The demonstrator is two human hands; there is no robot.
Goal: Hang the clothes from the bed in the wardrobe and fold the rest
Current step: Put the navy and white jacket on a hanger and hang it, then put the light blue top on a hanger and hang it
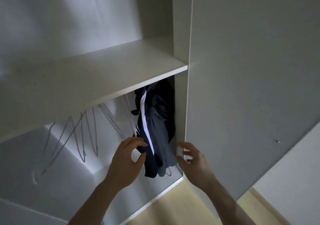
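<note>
Dark clothes hang at the right end of the wardrobe [181, 114], under its shelf [97, 72]. In front is a navy garment [147, 162] with a white stripe, and a grey garment [162, 138] hangs beside it. My left hand [126, 162] reaches in from below, its curled fingertips and thumb pinching the navy garment's left edge. My right hand [194, 162] is spread with relaxed fingers at the front edge of the wardrobe's right side panel and holds nothing. The rail is hidden behind the shelf.
Several bare wire hangers [72, 138] hang to the left of the clothes. The open wardrobe door [251, 86] stands close on the right. Light wooden floor [181, 207] shows below.
</note>
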